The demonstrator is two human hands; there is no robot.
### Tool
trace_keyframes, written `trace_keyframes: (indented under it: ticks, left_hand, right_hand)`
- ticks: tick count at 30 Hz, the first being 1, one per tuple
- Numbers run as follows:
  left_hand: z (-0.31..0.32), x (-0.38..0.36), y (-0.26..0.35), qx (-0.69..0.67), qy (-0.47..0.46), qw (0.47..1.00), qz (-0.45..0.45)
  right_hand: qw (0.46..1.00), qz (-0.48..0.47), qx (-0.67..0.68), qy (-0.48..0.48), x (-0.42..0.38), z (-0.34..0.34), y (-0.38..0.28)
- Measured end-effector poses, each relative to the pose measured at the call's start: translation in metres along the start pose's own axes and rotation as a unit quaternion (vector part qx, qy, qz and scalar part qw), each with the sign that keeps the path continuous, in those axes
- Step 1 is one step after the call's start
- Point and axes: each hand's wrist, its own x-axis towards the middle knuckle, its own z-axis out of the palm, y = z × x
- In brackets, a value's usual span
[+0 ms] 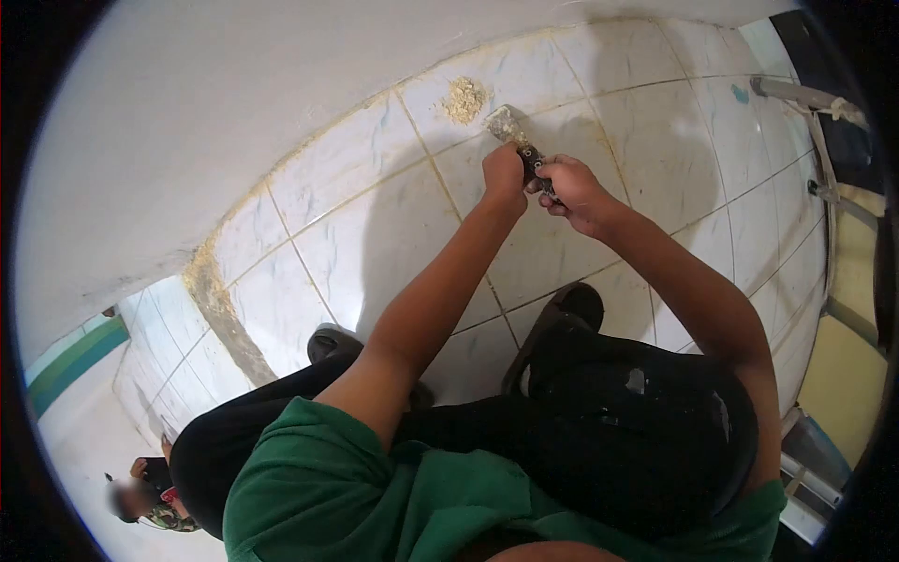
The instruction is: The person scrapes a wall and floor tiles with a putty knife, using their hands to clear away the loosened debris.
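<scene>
A scraper (504, 122) with a flat, dirty metal blade and a dark handle is held out in front of me over the white floor tiles. My left hand (505, 175) is closed round the handle close to the blade. At the rear of the same handle, my right hand (575, 194) grips with thumb and fingers. Just beyond the blade, to its left, lies a small heap of pale yellow crumbs (464, 100) on the tiles. Some of the same pale residue appears to cling to the blade. The hands hide most of the handle.
A white wall (215, 103) meets the tiled floor (412, 244) along a yellowish, crumbly edge. Rough grey-brown strip (234, 328) runs down at left. A pole (796, 94) and pale yellow panels (843, 375) stand at right. Another person (159, 501) is at lower left.
</scene>
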Motion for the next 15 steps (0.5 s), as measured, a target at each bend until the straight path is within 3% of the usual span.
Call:
trace_keyframes:
  ticks: [10,15]
  left_hand:
    - [-0.005,-0.012,-0.005,0.056,-0.022,0.998,0.003]
    - [-0.003,-0.01,-0.003,0.051,0.012,0.998,0.019]
  right_hand:
    - [0.998,-0.007,0.002,-0.057,-0.01,-0.013,0.006]
    - [0.998,-0.002,-0.012,-0.059,-0.017,-0.01,0.004]
